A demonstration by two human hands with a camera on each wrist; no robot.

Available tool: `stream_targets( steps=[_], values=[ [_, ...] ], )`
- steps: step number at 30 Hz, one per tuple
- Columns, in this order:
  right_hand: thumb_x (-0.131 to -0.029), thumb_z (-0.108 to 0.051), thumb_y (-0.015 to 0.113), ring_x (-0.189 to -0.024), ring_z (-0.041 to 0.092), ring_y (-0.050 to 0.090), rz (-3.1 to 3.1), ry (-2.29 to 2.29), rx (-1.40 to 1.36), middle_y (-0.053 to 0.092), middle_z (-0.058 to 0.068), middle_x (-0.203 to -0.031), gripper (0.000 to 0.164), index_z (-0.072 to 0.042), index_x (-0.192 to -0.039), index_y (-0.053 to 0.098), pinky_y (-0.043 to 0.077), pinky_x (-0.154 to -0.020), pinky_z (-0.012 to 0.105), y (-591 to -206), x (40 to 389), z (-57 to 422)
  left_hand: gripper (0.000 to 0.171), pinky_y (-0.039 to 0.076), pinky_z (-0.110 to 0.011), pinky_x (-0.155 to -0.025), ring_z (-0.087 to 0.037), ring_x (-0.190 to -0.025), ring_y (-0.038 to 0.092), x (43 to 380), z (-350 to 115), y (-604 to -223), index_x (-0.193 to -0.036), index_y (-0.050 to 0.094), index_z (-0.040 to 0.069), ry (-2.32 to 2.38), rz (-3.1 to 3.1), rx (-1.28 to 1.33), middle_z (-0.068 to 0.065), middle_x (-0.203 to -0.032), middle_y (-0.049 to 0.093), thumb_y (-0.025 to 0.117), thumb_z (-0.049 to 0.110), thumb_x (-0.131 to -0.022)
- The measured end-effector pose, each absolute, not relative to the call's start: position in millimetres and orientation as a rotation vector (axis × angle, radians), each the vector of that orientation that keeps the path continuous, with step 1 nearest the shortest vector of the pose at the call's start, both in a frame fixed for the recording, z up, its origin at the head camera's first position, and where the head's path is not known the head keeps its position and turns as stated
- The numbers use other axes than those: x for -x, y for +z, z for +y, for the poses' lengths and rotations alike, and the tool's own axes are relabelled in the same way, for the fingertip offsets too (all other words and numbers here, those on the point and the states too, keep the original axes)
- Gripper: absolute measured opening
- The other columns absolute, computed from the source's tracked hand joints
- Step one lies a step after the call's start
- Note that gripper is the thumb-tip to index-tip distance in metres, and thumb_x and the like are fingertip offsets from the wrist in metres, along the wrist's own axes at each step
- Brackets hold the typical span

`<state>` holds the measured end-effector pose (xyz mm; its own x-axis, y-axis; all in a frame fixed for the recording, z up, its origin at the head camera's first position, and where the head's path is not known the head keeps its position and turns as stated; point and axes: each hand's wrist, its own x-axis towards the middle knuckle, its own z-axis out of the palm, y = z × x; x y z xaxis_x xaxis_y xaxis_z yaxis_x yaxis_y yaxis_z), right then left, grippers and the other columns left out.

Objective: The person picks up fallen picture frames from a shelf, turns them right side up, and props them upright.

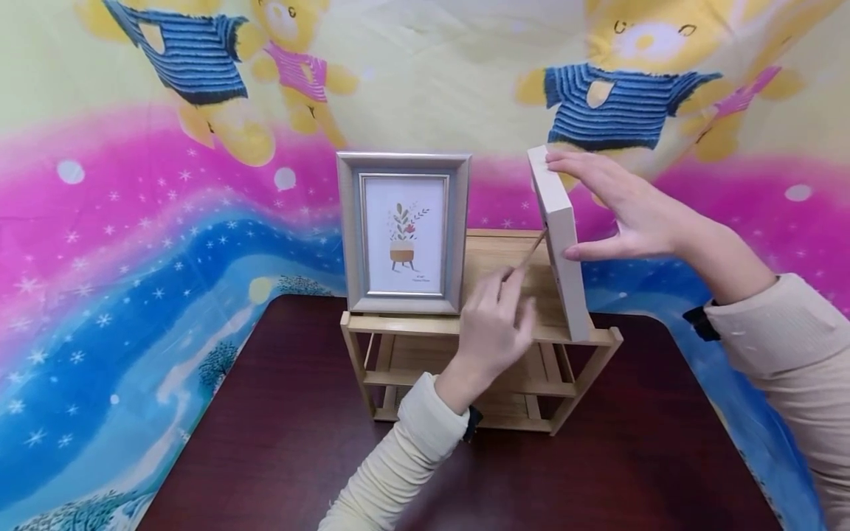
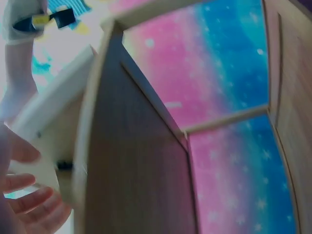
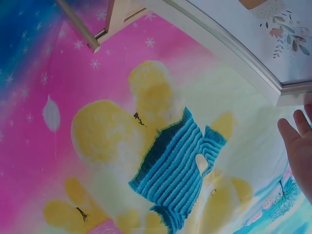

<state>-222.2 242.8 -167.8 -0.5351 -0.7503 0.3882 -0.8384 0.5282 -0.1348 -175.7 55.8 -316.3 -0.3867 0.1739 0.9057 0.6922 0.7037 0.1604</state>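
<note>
A white picture frame (image 1: 569,280) stands nearly edge-on at the right end of a wooden shelf's top, its back toward the left. My right hand (image 1: 637,210) grips it, fingers at the top edge and thumb against the side. In the right wrist view, a plant print shows on the front of this frame (image 3: 229,46). My left hand (image 1: 494,317) pinches a thin brown stick (image 1: 534,248) whose far end meets the frame's back. The left wrist view shows a small dark fitting (image 2: 64,165) on that back, beside my left fingers (image 2: 36,207); the stick cannot be made out there.
A silver-grey picture frame (image 1: 401,306) with a potted-plant print stands upright at the shelf's left end. The tiered wooden shelf (image 1: 465,380) sits on a dark red-brown table (image 1: 279,442). Behind hangs a colourful bear-patterned cloth (image 1: 432,88).
</note>
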Motion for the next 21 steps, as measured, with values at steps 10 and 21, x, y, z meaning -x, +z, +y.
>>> stream_targets(
  steps=[10,21],
  values=[
    [-0.061,-0.023,0.081,-0.132,0.031,0.021,-2.471,0.476,-1.317,0.025,0.011,-0.146,0.098,-0.009,-0.142,0.028,0.020,-0.098,0.063,-171.2,222.7,240.1,0.064,0.038,-0.034,-0.096,-0.022,-0.106,0.053,164.6,78.5,-321.6,-0.111,0.061,0.001,-0.524,-1.941,0.550,-0.009,-0.111,0.061,0.059,0.052,-0.074],
    [-0.062,-0.037,0.081,-0.129,0.034,0.027,-2.446,0.360,-1.200,0.029,0.017,-0.143,0.098,-0.005,-0.140,0.032,0.027,-0.096,0.061,-171.8,220.5,228.7,0.081,0.033,-0.055,-0.095,-0.022,-0.115,0.047,166.1,84.1,-321.1,-0.126,0.051,0.003,-0.500,-2.023,0.415,-0.008,-0.120,0.057,0.056,0.063,-0.072]
  ],
)
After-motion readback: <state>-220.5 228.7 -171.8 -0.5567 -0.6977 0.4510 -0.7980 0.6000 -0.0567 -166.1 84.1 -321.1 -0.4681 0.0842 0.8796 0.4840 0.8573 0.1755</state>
